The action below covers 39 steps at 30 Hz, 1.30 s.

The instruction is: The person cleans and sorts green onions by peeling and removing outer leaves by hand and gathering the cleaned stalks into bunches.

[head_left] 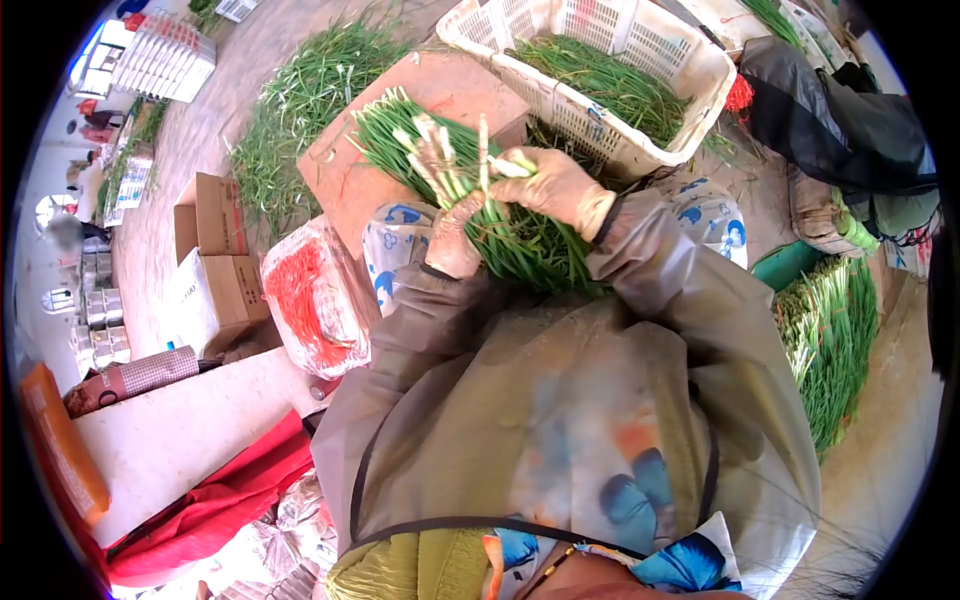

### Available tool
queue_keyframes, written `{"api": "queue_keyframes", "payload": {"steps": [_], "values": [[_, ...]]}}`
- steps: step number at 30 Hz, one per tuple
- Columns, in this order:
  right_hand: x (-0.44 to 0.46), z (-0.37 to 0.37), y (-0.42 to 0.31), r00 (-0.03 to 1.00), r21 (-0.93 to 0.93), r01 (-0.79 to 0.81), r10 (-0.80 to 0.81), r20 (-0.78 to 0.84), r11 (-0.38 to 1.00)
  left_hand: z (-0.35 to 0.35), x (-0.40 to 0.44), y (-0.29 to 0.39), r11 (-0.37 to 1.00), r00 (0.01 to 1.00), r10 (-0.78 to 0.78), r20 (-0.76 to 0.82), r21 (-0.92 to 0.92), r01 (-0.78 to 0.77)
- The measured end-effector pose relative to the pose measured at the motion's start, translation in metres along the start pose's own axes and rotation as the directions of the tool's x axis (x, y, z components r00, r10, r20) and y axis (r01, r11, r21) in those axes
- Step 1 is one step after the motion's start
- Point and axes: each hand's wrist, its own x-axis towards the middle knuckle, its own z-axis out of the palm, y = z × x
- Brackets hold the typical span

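My left hand [457,240] is closed around a bunch of spring onions [432,165], their pale root ends pointing up and the green leaves hanging down over my lap. My gloved right hand [562,190] is beside it, fingers pinched on a spring onion stalk [512,166] with a white end. More loose spring onions [385,130] lie on the reddish board [330,165] just beyond my hands. Both of my forearms are in translucent grey sleeves.
A white plastic crate [610,120] holding greens stands ahead. A heap of greens [310,100] lies on the floor at the left, near red ties [308,290] and cardboard boxes [222,270]. Bundled greens [835,350] stand at the right, below a dark-clothed person [830,120].
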Motion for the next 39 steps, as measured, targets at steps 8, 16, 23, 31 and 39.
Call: {"api": "queue_keyframes", "payload": {"steps": [8,16,23,31,39], "values": [[0.001,-0.012,-0.008,0.967,-0.024,-0.111,0.114,0.226,0.993,-0.005,-0.002,-0.002,0.990,0.992,0.122,0.045,0.067,-0.124],[-0.017,-0.028,-0.029,0.934,0.207,-0.308,0.255,0.250,0.929,-0.022,0.009,0.010,0.964,0.976,0.026,-0.218,-0.252,-0.082],[-0.026,-0.030,-0.031,0.947,0.266,-0.221,0.142,0.288,0.938,-0.077,0.029,0.010,0.922,0.954,0.017,-0.300,-0.365,-0.131],[0.003,-0.003,0.009,0.983,0.133,-0.039,0.062,-0.172,0.990,0.009,0.019,-0.020,0.955,0.955,0.291,0.056,0.045,-0.293],[-0.025,-0.036,-0.046,0.986,0.487,-0.119,0.160,-0.044,0.865,0.011,0.008,0.001,0.961,0.963,0.233,0.135,0.117,-0.249]]}}
